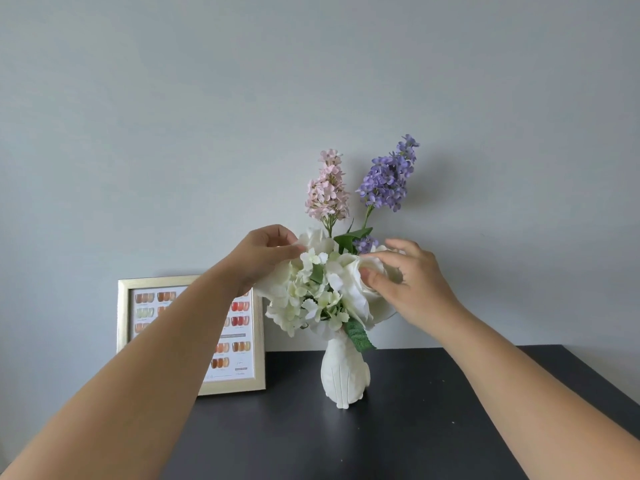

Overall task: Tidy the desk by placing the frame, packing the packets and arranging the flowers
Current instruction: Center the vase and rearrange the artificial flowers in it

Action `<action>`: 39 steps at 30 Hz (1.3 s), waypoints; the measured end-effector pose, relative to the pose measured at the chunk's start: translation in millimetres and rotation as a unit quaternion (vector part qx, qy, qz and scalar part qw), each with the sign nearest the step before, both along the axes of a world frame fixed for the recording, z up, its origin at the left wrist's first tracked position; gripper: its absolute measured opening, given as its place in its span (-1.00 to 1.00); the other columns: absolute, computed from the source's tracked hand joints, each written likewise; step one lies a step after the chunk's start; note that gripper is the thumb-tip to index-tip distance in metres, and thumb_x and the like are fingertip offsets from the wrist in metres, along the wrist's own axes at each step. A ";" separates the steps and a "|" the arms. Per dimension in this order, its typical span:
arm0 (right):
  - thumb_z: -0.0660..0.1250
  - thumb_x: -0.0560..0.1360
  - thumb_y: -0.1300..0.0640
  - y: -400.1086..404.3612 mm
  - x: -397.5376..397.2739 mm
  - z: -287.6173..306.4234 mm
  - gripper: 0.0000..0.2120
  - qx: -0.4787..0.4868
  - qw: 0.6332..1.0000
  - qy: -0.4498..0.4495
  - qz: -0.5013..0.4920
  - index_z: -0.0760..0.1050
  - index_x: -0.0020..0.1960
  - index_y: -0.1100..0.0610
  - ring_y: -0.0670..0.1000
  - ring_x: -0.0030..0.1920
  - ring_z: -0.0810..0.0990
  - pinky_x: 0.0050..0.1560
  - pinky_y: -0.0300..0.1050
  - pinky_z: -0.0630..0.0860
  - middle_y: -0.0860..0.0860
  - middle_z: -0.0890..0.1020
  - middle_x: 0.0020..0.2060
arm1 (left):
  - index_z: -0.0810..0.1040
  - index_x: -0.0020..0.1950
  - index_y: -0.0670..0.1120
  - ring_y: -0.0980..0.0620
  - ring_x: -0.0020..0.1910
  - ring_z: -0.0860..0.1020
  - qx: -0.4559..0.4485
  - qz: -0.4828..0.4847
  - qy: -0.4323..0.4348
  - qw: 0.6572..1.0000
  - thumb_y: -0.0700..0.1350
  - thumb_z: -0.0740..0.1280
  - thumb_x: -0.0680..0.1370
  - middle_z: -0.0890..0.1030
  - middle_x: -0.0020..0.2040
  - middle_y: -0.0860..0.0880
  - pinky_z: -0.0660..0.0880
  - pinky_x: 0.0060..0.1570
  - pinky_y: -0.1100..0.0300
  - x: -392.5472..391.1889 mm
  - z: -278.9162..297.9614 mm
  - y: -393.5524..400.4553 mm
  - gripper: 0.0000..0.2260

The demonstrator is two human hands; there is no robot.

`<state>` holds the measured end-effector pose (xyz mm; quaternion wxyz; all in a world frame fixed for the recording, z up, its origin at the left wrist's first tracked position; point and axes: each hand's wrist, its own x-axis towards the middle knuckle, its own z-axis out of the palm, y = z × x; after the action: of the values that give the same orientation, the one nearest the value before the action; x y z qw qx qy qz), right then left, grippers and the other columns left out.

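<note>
A white ribbed vase (344, 374) stands on the black desk (433, 427) and holds white flowers (311, 299), a pink flower spike (327, 187) and a purple flower spike (389, 176). My left hand (266, 258) pinches a white petal at the bunch's upper left. My right hand (412, 285) touches a white bloom on the right side, thumb and fingers around its petals. A gold-edged frame (249, 368) with a colour-swatch chart leans against the wall left of the vase, partly hidden by my left forearm. No packets are visible.
A plain grey wall (311, 81) rises straight behind the desk. The desk's right edge (602, 386) slants away at the right.
</note>
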<state>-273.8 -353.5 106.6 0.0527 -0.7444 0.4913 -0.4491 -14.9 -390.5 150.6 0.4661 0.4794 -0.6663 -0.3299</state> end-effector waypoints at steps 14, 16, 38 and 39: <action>0.28 0.49 -0.17 3.7 2.2 -2.3 -0.33 0.040 0.999 -0.029 0.009 0.13 0.53 -0.10 0.06 0.50 0.12 0.47 0.08 0.13 0.02 0.19 0.51 | 0.65 0.05 0.17 0.12 0.03 0.64 -0.041 -0.006 -0.107 0.993 0.02 0.37 0.56 0.69 0.02 0.11 0.51 0.20 0.10 -14.9 0.2 12.6 -0.89; 0.22 0.52 -0.18 1.3 6.7 -7.5 -0.36 0.052 0.999 -0.003 0.007 0.09 0.54 -0.12 0.03 0.53 0.01 0.48 0.06 0.05 0.02 0.11 0.55 | 0.67 0.04 0.18 0.12 0.15 0.59 -0.038 0.010 -0.096 0.995 0.09 0.32 0.58 0.65 0.14 0.15 0.45 0.29 0.04 -19.5 -9.1 13.1 -0.86; 0.10 0.65 -0.01 -17.9 4.0 -18.9 -0.59 0.103 0.966 -0.233 0.045 0.24 0.49 -0.08 -0.02 0.40 0.35 0.37 -0.10 0.25 -0.02 0.32 0.48 | 0.39 0.41 0.28 0.21 0.36 0.29 -0.062 0.065 0.106 0.990 0.31 0.04 0.59 0.38 0.41 0.27 0.22 0.22 0.17 -26.3 -57.4 43.4 -0.58; 0.09 0.65 -0.01 -18.9 2.2 -18.8 -0.59 0.109 0.965 -0.234 0.047 0.24 0.49 -0.09 -0.02 0.40 0.35 0.39 -0.08 0.25 -0.02 0.31 0.48 | 0.39 0.41 0.29 0.24 0.37 0.28 -0.065 0.063 0.100 0.991 0.32 0.04 0.59 0.37 0.42 0.29 0.20 0.25 0.17 -27.7 -55.7 44.7 -0.57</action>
<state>-271.6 -372.4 87.8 0.2681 -0.6304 0.4759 -0.5516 -42.6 -345.8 94.9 0.5805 0.4536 -0.6048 -0.3023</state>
